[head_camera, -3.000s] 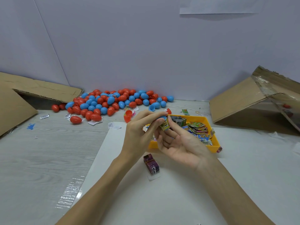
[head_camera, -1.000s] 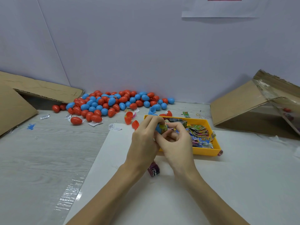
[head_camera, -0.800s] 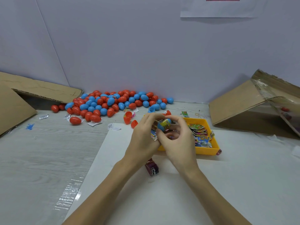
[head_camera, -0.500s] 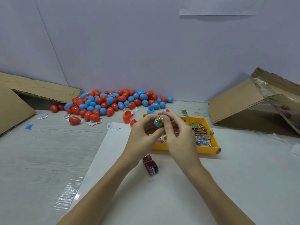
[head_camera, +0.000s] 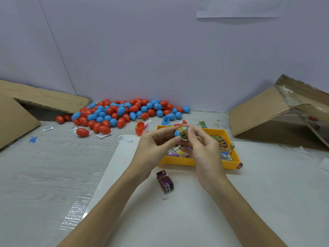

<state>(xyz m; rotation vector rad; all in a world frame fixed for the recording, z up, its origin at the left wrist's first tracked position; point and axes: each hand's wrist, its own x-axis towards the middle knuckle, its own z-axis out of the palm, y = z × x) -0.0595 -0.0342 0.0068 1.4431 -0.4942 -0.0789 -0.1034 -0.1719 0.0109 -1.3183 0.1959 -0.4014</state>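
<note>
Both grips, left hand [head_camera: 154, 147] and right hand [head_camera: 204, 152], pinch the blue egg [head_camera: 177, 133]; its label [head_camera: 183, 133] is now wrapped round, so labelling looks nearly done.

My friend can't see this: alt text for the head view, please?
The left hand and right hand pinch a blue egg with a yellow label over a yellow tray of printed packets. A heap of red and blue eggs lies behind; a purple bundle lies on the white sheet.
</note>
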